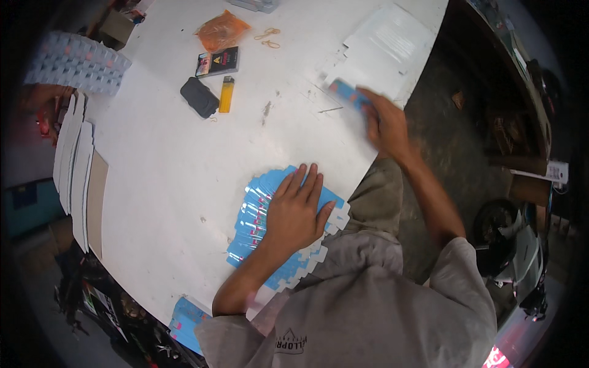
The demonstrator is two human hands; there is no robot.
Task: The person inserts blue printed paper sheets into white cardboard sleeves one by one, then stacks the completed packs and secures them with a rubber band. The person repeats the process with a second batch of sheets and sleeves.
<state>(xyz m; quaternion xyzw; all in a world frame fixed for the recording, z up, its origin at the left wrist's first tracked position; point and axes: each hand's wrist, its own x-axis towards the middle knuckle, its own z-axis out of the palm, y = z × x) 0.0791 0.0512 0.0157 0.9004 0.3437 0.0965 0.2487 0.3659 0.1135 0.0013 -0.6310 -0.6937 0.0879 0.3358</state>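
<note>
Left hand (pixel 294 214) lies palm down, its fingers uncurled and slightly apart, on a fanned spread of flat, glossy blue cardboard cartons (pixel 247 228) with white tabs. That spread sits near the edge of the white tabletop (pixel 153 172), its tabbed side toward the person's grey shirt (pixel 380 300). Farther out, the right hand (pixel 388 122) is closed around the end of a small, narrow blue piece (pixel 345 91), too blurred for me to tell whether it is one carton or several. Beyond it lies a pale, flat stack of sheets (pixel 386 40); across the table sit a yellow plastic lighter (pixel 226 95) and a dark zipped pouch (pixel 199 97).

My worry is the fan: the cartons look slick and overlap loosely, so a sideways push from that palm, or a brush of the shirt, could slide some off the edge. Leaning hard could crease the thin tabs. On the other side, a loose grip could let the blue piece drop.
</note>
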